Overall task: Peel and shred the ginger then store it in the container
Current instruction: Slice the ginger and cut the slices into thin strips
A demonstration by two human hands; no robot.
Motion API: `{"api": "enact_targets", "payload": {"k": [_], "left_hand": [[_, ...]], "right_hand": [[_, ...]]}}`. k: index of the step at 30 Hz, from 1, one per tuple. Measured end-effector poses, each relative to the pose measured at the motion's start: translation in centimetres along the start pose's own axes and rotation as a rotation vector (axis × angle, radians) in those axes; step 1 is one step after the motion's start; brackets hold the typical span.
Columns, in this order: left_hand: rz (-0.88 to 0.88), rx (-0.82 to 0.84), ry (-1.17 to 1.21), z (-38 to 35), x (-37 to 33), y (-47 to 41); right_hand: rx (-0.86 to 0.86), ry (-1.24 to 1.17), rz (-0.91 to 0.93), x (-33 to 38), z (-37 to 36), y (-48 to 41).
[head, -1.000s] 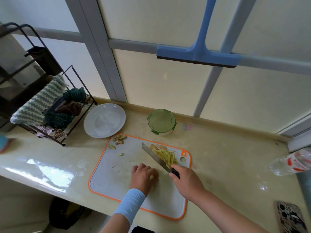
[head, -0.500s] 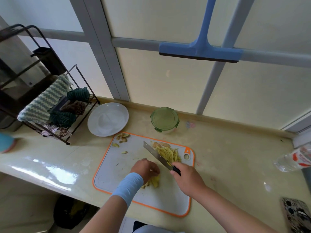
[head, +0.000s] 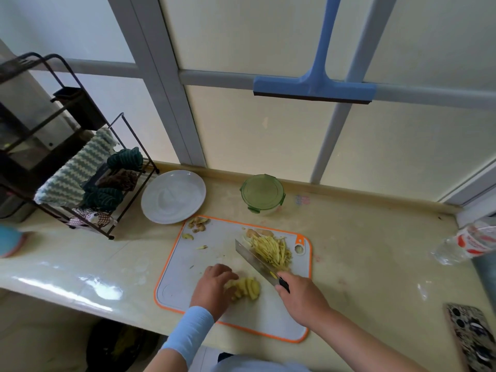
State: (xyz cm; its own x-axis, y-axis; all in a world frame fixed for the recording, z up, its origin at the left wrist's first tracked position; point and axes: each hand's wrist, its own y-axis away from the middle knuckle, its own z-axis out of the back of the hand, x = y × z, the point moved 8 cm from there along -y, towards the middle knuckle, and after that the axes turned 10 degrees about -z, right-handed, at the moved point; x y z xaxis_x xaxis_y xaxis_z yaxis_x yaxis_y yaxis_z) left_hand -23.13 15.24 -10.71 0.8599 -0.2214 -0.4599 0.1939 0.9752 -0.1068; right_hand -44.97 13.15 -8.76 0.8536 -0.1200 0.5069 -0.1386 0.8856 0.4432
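Hands: your left hand (head: 212, 288) clamps ginger slices (head: 248, 287) steady for cutting, lower centre | right hand (head: 302, 299) grips knife (head: 255, 260), blade fencing off shreds (head: 271, 251) | container (head: 262, 193) above, lidded, waiting.

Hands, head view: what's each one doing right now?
Left hand: fingers curled, holding the ginger slices on the board.
Right hand: closed on the knife handle.
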Motion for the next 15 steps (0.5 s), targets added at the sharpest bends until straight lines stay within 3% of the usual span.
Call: {"api": "enact_targets", "payload": {"k": [4, 7, 10, 15], "left_hand": [[-0.373, -0.001, -0.037, -0.8, -3.8, 0.7], [-0.521, 0.048, -0.1, -2.2, -5.2, -0.4], [-0.584, 0.092, -0.142, -3.2, -5.7, -1.4], [-0.54, 0.113, -0.138, -4.4, -4.5, -1.3]], "right_hand": [[-0.015, 0.003, -0.033, 0.3, -1.7, 1.1], [-0.011, 0.024, -0.07, 0.4, -3.0, 1.6], [-0.011, 0.054, -0.103, 0.2, -4.2, 1.8], [-0.03, 0.142, -0.109, 0.9, -4.8, 2.3]]}}
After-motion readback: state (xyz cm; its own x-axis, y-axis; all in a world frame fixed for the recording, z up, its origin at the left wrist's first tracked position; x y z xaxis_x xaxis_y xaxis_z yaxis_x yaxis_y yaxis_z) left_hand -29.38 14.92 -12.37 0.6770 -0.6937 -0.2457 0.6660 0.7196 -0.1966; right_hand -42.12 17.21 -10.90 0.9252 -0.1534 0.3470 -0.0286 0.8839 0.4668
